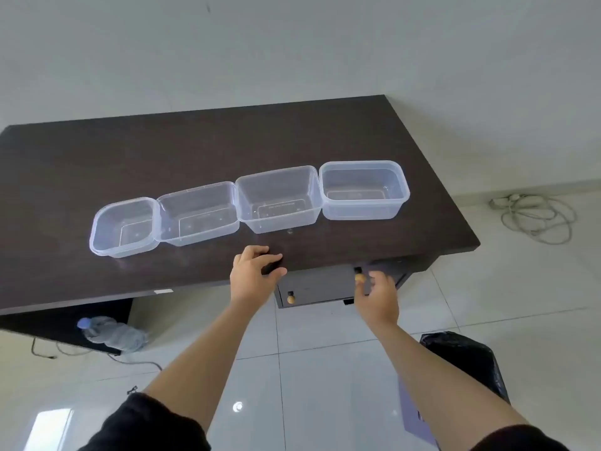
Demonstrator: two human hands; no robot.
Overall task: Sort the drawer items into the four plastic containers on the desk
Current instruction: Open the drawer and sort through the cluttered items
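Four clear plastic containers stand in a row on the dark desk [195,148], all empty: the leftmost container [125,226], a second container [198,218], a third container [279,198] and the rightmost container [364,190]. My left hand [255,276] grips the desk's front edge, thumb under the edge. Below the desk is a closed dark drawer front [318,286] with two small wooden knobs. My right hand [377,296] reaches to the upper knob [358,277], fingertips touching it. The lower knob [290,299] is free. The drawer's contents are hidden.
A plastic water bottle [112,333] lies on the floor under the desk's left side, with a cable near it. A black bin bag [465,362] stands at my right. A coiled white cord [536,216] lies on the tiles beyond the desk.
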